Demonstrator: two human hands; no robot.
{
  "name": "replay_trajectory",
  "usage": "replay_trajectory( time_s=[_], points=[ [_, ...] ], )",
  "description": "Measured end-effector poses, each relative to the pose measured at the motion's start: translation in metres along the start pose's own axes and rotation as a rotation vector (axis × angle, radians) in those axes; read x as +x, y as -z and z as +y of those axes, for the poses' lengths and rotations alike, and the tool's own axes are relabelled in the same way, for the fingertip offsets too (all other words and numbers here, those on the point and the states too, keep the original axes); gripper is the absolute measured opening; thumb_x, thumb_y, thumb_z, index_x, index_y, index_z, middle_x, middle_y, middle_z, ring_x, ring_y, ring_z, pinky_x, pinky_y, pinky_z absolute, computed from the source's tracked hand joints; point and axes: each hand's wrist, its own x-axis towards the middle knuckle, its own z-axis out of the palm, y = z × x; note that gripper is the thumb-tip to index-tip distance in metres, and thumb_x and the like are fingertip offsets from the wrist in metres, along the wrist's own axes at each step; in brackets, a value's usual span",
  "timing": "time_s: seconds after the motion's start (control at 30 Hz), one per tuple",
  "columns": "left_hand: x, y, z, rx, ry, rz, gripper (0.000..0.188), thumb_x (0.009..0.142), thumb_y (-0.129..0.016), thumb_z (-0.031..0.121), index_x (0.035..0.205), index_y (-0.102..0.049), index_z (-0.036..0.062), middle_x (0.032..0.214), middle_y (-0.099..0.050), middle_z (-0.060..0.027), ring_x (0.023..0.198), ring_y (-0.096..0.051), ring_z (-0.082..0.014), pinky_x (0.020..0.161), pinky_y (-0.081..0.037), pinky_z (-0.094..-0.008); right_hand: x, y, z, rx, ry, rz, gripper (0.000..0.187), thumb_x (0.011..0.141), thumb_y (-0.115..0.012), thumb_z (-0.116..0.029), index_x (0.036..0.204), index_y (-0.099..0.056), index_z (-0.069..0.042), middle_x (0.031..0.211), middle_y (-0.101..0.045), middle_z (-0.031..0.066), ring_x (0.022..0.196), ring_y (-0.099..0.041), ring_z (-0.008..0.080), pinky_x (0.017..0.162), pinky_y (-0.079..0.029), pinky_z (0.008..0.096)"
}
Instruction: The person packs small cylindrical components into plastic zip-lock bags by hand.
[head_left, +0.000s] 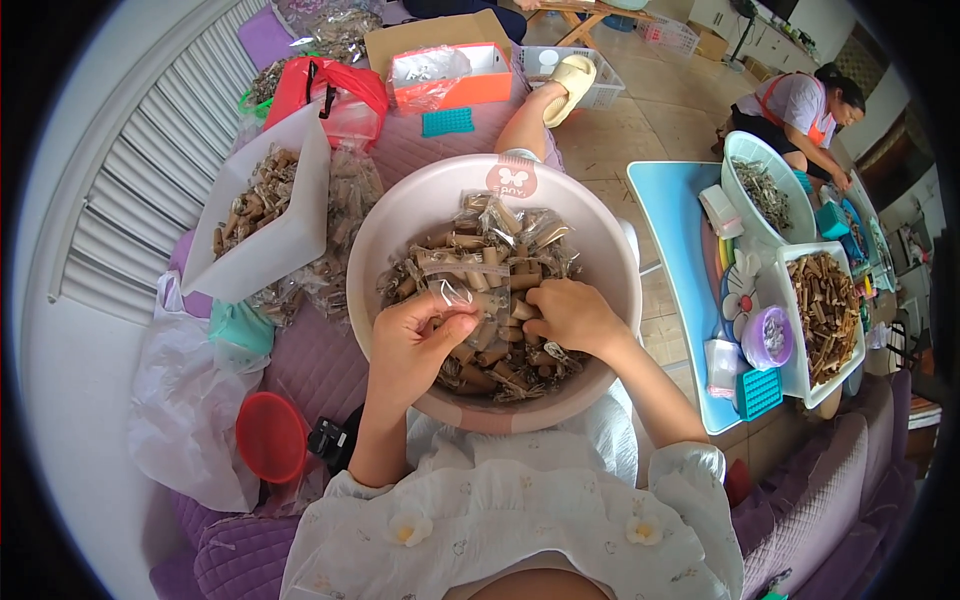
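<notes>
We are sitting over a pale pink round plastic tub [612, 262] that is holding a loose heap of short brown cylindrical rolls [488, 354], many of them showing clear, crinkled wrapping. Our left hand [412, 345] is pinching a small clear plastic bag [462, 296] between thumb and forefinger, that grip being narrow and closed on the film. The bag is lying over the middle of the heap, inside the tub, with a reddish strip running across its upper part. Through the clear film we are seeing brown rolls, but we cannot tell whether they are lying inside the bag or behind it.

Our right hand [572, 314] is resting at the right side of the heap with its fingers bent down among the rolls. Its fingertips are partly hidden, so we cannot tell whether that grip is holding a roll or only touching some.

To our left, a white rectangular plastic bin [312, 190] is standing tilted with more brown pieces in it; to our right, a blue-topped desk [658, 215] is carrying a white tray [796, 372] of brown sticks.

We judge that we are picking out rolls to bag them. The next move is probably calling for a sure pinch on one roll by the right hand, while the left hand is steadying the bag with its mouth spread.
</notes>
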Motion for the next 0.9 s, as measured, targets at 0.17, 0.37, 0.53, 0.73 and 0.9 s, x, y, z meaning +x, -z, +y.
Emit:
replay_trajectory(
  time_s=[0.17,0.37,0.53,0.73,0.9],
  points=[
    [0.000,0.006,-0.010,0.001,-0.052,-0.088,0.010,0.078,-0.061,0.007,0.084,-0.060,-0.0007,0.085,-0.061,-0.0043,0.061,-0.045,-0.0015,0.053,-0.036,-0.0164,-0.008,0.019,-0.005,0.658,-0.014,0.261,0.027,0.084,-0.053,-0.028,0.090,-0.051,-0.001,0.078,-0.057,0.0120,0.078,-0.061,0.0222,0.066,-0.049,0.0342],
    [-0.002,-0.010,-0.002,-0.112,-0.112,-0.204,0.007,0.077,-0.062,0.007,0.083,-0.061,0.0031,0.113,-0.053,-0.0074,0.058,-0.039,0.0009,0.051,-0.032,-0.0155,-0.016,0.034,-0.033,1.695,0.086,0.449,0.029,0.091,-0.039,-0.032,0.101,-0.042,-0.006,0.085,-0.054,0.0068,0.069,-0.060,0.0153,0.055,-0.049,0.0219],
    [-0.011,-0.026,0.003,0.044,-0.108,-0.340,0.006,0.076,-0.063,0.008,0.081,-0.062,0.0050,0.098,-0.057,-0.0038,0.058,-0.042,-0.0031,0.049,-0.033,-0.0178,-0.016,0.036,-0.055,1.971,0.091,0.677,0.027,0.092,-0.037,-0.032,0.099,-0.042,-0.006,0.082,-0.052,0.0054,0.046,-0.031,0.0060,0.039,-0.028,0.0175],
    [-0.010,-0.032,0.012,0.178,-0.057,-0.387,0.007,0.077,-0.062,0.010,0.081,-0.060,0.0037,0.083,-0.057,-0.0028,0.059,-0.046,-0.0074,0.050,-0.035,-0.0200,-0.018,0.040,-0.057,2.075,0.191,0.667,0.027,0.092,-0.037,-0.033,0.100,-0.043,-0.007,0.081,-0.051,0.0041,0.045,-0.027,0.0053,0.038,-0.024,0.0169],
    [-0.013,-0.025,-0.001,-0.121,-0.072,-0.398,0.009,0.080,-0.059,0.008,0.086,-0.060,0.0019,0.090,-0.060,-0.0032,0.062,-0.048,-0.0042,0.051,-0.036,-0.0183,-0.017,0.049,-0.058,2.129,0.252,0.689,0.028,0.092,-0.037,-0.033,0.100,-0.043,-0.007,0.081,-0.050,0.0043,0.044,-0.026,0.0056,0.038,-0.021,0.0174]
  ],
)
